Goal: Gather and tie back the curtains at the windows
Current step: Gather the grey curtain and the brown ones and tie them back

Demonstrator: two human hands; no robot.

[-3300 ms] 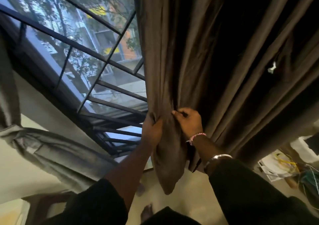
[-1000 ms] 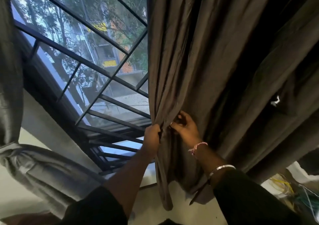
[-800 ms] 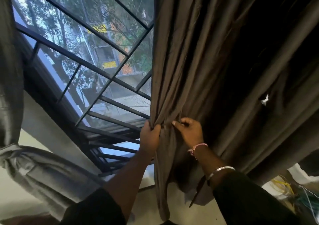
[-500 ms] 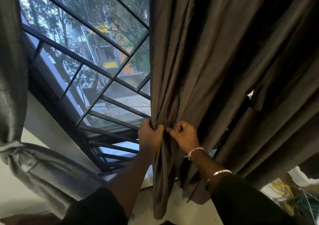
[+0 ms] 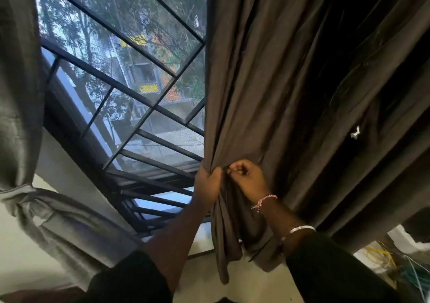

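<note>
So both hands are on the dark brown curtain [image 5: 267,81], which hangs on the right side of the window [image 5: 130,74] and fills most of the right half of the view. The left hand [image 5: 207,181] has its fingers wrapped around the curtain's left edge, bunching the fabric into a tight gather right beside the window grille [image 5: 149,107]. The right hand [image 5: 250,179] sits just beside it, almost touching, fingers curled in and pinching a fold of the same cloth between thumb and fingertips. Below the two hands the gathered fabric hangs down in a loose tail toward the floor [image 5: 256,284].

On the right wrist there's a pink-and-white thread band [image 5: 264,201] and, further up the arm, a silver bangle [image 5: 297,229]. Both sleeves are black.

Over on the far left, a grey curtain [image 5: 21,93] is already cinched in at one point and flares out below it. Bottom right corner has a pile of yellow and teal cables [image 5: 395,270], kinda blurry. There's also a small white scrap [image 5: 355,132] stuck on the brown curtain.
</note>
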